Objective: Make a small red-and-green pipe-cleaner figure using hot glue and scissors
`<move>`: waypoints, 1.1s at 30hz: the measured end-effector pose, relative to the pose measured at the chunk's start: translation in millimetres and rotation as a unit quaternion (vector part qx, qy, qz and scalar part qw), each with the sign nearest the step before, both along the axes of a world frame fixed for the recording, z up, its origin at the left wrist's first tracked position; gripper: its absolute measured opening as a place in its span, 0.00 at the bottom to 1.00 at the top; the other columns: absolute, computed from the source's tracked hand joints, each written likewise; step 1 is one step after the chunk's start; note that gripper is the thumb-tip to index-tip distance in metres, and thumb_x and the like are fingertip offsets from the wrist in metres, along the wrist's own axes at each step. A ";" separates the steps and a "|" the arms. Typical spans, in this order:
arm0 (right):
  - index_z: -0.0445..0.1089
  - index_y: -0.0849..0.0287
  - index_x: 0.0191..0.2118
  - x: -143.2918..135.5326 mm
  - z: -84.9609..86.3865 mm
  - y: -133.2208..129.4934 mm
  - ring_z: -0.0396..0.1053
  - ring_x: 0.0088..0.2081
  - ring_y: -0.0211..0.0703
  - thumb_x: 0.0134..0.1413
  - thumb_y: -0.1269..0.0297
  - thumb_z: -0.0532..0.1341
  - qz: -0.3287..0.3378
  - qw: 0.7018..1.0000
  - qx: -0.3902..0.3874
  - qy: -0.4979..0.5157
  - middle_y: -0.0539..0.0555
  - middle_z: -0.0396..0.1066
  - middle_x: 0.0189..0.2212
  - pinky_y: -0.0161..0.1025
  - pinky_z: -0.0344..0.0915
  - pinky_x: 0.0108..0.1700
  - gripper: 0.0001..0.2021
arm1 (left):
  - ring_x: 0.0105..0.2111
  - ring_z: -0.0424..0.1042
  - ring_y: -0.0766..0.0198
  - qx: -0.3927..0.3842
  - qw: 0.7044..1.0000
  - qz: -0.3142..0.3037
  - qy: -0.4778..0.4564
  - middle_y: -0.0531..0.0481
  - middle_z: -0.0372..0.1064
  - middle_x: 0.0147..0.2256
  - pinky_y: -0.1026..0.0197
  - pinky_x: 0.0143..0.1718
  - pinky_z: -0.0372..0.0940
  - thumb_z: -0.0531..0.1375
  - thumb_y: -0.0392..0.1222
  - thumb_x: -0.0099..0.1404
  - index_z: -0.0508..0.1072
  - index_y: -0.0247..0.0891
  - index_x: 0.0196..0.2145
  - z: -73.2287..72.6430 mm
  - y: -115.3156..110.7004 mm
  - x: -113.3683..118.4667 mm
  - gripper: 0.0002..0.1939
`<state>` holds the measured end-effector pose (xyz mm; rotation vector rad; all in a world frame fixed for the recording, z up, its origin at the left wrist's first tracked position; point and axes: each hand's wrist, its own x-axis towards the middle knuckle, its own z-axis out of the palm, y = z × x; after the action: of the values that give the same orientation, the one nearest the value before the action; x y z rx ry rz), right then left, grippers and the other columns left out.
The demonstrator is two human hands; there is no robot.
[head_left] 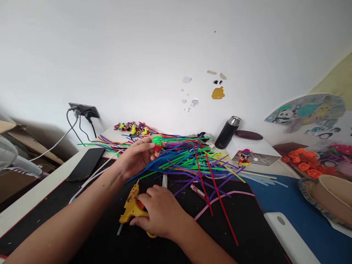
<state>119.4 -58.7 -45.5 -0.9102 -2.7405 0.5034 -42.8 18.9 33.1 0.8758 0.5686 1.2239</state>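
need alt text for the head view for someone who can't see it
A person's left hand holds up a small fuzzy green-and-red piece while the right hand grasps a yellow glue gun. Behind them lies a heap of colourful pipe cleaners, with a black flask near its back edge.

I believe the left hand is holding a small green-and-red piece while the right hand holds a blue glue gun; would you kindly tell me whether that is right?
Not quite: the head view shows that the glue gun is yellow, not blue. The right hand does hold it, and the left hand holds the small green-and-red piece.
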 end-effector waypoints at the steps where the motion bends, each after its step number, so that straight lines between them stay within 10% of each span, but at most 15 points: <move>1: 0.78 0.61 0.49 -0.9 -0.6 -0.9 0.77 0.47 0.56 0.68 0.35 0.65 0.004 1.000 0.005 -0.009 0.61 0.81 0.44 0.48 0.71 0.49 0.29 | 0.27 0.78 0.66 0.000 1.000 0.002 -0.002 0.48 0.80 0.31 0.70 0.25 0.72 0.80 0.36 0.55 0.84 0.31 0.39 0.5 -0.3 -0.7 0.15; 14: 0.79 0.62 0.48 -10.6 -10.0 -2.2 0.77 0.46 0.58 0.64 0.53 0.70 -0.022 1.000 -0.012 -0.010 0.61 0.83 0.43 0.49 0.71 0.50 0.17 | 0.27 0.77 0.65 0.008 1.000 0.008 0.005 0.48 0.78 0.29 0.69 0.25 0.71 0.78 0.36 0.56 0.83 0.32 0.38 3.0 -2.0 -3.0 0.13; 19: 0.82 0.56 0.43 -4.1 -8.7 3.0 0.77 0.38 0.49 0.57 0.60 0.72 -0.101 0.971 -0.157 0.149 0.54 0.83 0.38 0.41 0.67 0.41 0.10 | 0.27 0.77 0.65 0.013 1.000 0.015 0.006 0.48 0.79 0.30 0.69 0.26 0.70 0.78 0.36 0.56 0.83 0.32 0.40 10.1 -4.2 -8.4 0.15; 23: 0.83 0.59 0.47 5.3 -11.7 18.7 0.72 0.30 0.42 0.61 0.53 0.71 -0.161 0.865 -0.326 0.347 0.51 0.79 0.31 0.37 0.63 0.33 0.15 | 0.27 0.77 0.65 0.015 1.000 0.021 0.005 0.48 0.78 0.29 0.69 0.26 0.70 0.78 0.37 0.56 0.83 0.32 0.44 15.5 -6.1 -13.7 0.18; 30: 0.76 0.60 0.33 34.2 -1.8 55.9 0.68 0.23 0.38 0.46 0.41 0.78 -0.242 0.575 -0.458 0.633 0.49 0.72 0.23 0.35 0.62 0.27 0.26 | 0.27 0.77 0.65 0.027 0.998 0.061 -0.001 0.47 0.79 0.30 0.68 0.27 0.72 0.79 0.36 0.55 0.84 0.32 0.42 14.6 -5.4 -13.4 0.17; 33: 0.79 0.61 0.39 46.4 10.8 59.5 0.64 0.23 0.37 0.48 0.42 0.78 -0.207 0.521 -0.470 0.682 0.47 0.69 0.23 0.36 0.62 0.27 0.26 | 0.27 0.77 0.64 0.028 0.996 0.082 0.002 0.46 0.80 0.30 0.67 0.26 0.72 0.79 0.35 0.55 0.84 0.33 0.39 9.5 -2.3 -12.1 0.14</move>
<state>165.8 0.8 -34.7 -0.6687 -0.6284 1.6722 -54.9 16.6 42.6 0.8919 0.6205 1.3934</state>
